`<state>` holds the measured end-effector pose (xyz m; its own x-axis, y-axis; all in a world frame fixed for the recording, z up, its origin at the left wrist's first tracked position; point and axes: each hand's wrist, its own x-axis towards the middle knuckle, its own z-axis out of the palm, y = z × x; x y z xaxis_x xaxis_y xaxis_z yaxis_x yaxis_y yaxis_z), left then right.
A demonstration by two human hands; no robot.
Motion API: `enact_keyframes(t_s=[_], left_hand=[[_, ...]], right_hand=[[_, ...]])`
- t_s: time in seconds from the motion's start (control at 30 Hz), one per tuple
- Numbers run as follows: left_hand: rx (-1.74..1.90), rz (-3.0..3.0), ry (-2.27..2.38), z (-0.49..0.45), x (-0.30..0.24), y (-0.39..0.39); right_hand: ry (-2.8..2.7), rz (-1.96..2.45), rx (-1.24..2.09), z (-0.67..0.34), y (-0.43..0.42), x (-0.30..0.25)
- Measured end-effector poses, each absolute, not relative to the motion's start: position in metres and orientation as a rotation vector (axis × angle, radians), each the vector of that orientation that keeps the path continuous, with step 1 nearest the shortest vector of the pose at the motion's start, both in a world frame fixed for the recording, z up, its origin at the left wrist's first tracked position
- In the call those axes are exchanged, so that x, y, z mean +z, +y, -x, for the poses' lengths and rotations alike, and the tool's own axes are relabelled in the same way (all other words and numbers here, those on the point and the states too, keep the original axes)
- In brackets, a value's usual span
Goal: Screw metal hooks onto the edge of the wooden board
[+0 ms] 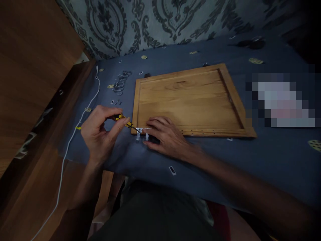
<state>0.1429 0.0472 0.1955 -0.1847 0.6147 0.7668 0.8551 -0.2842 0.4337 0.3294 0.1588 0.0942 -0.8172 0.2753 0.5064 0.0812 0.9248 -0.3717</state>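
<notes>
Left grip [99, 134]: pinching the screwdriver [129, 124]!
Screwdriver: slants lengthwise, tip pointing down-right at the metal bracket [138, 130]
Wooden panel [195, 100]: runs long left-to-right, bracket at near-left corner
Right grip [167, 136]: at the bracket; pinching it? Can't tell

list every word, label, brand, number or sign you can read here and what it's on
No text reads with certainty.
Label-like print on the blue cloth, nearest the person: letters show, but too blurred to quote.
Smaller prints elsewhere on the cloth: too small to read.
Pixelated patch at right: nothing readable.
Screwdriver and wooden panel: no readable marking.
</notes>
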Motion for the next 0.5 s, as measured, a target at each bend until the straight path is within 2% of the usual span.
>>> enact_keyframes(t_s=[0.5], left_hand=[[-1.557, 1.814, -1.812, -0.1418, 0.2007, 0.0433]], right_hand=[[-2.505, 0.25, 0.439, -0.3302, 0.1589, 0.095]])
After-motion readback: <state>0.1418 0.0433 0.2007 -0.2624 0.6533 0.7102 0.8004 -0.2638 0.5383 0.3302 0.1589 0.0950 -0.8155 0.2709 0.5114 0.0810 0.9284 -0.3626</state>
